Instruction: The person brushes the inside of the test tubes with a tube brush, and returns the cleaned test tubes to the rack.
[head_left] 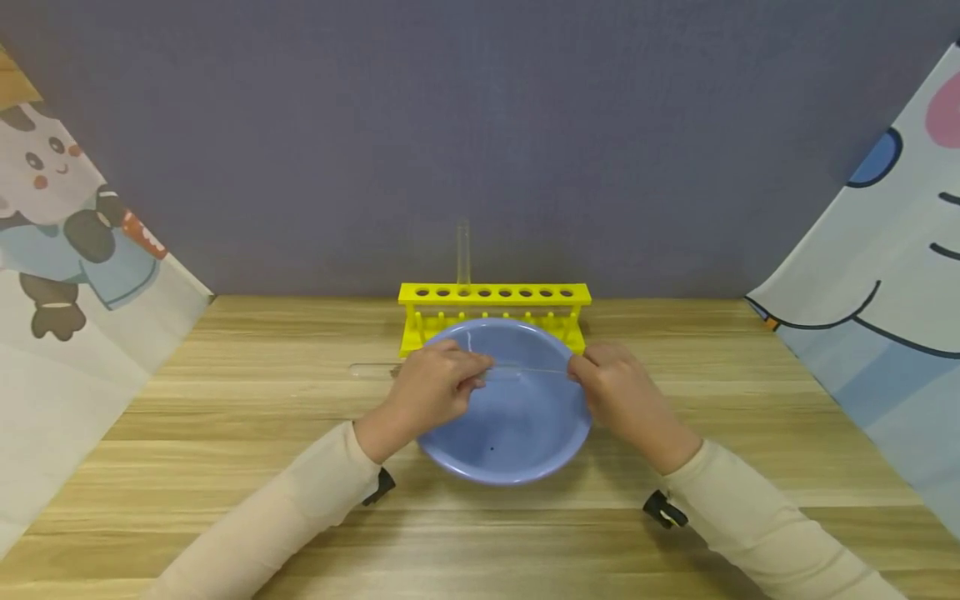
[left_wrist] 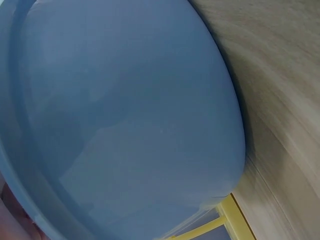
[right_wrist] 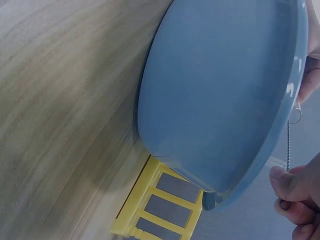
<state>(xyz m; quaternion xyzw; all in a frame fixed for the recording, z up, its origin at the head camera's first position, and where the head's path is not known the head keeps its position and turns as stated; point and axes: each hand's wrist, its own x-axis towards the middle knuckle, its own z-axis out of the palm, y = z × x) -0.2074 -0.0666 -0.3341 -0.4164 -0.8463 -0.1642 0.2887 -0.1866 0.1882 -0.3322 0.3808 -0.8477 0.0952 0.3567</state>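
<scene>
Above the blue basin (head_left: pixel 517 425), my left hand (head_left: pixel 431 383) grips a clear glass test tube (head_left: pixel 367 370), held roughly level with its rounded end pointing left. Something brownish, like bristles, shows inside the tube beside the hand. My right hand (head_left: pixel 622 396) pinches the thin twisted-wire handle (right_wrist: pixel 288 145) of what looks like a test tube brush. That wire runs left into the tube's round mouth (right_wrist: pixel 296 116), seen in the right wrist view. The left hand's fingers hide the middle of the tube. In the left wrist view only a sliver of hand shows at lower left.
Behind the basin stands a yellow test tube rack (head_left: pixel 495 293), partly hidden by the rim. One upright test tube (head_left: pixel 463 254) sits in it. A grey panel (head_left: pixel 480 142) closes off the back of the wooden table (head_left: pixel 247 400). Cartoon-printed cloths hang on both sides.
</scene>
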